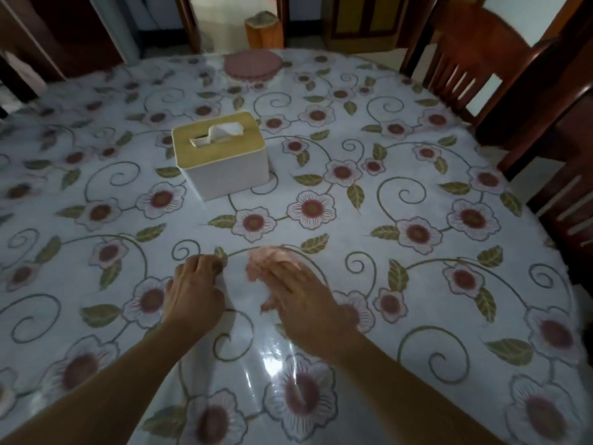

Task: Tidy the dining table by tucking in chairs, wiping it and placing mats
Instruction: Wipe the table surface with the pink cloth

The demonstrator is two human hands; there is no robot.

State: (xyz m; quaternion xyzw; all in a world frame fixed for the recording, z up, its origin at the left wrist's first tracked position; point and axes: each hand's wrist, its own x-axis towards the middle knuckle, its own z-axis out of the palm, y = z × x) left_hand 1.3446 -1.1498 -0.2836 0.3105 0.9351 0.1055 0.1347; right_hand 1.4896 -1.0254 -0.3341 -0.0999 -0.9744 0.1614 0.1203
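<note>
The round dining table (417, 175) wears a floral cloth under clear plastic. Both my hands rest on it near the front. My left hand (195, 287) has curled fingers that pinch the left edge of a white tissue (240, 284) lying flat on the cloth. My right hand (288, 290) lies with straight fingers on the tissue's right side, its fingertips blurred by motion. A stack of round pink mats (252, 64) sits at the table's far edge.
A white tissue box (221, 152) with a wooden lid stands in the middle of the table, a tissue sticking out. Two dark wooden chairs (465, 59) (571, 200) stand at the right side. A small wooden stool (264, 30) is beyond the far edge.
</note>
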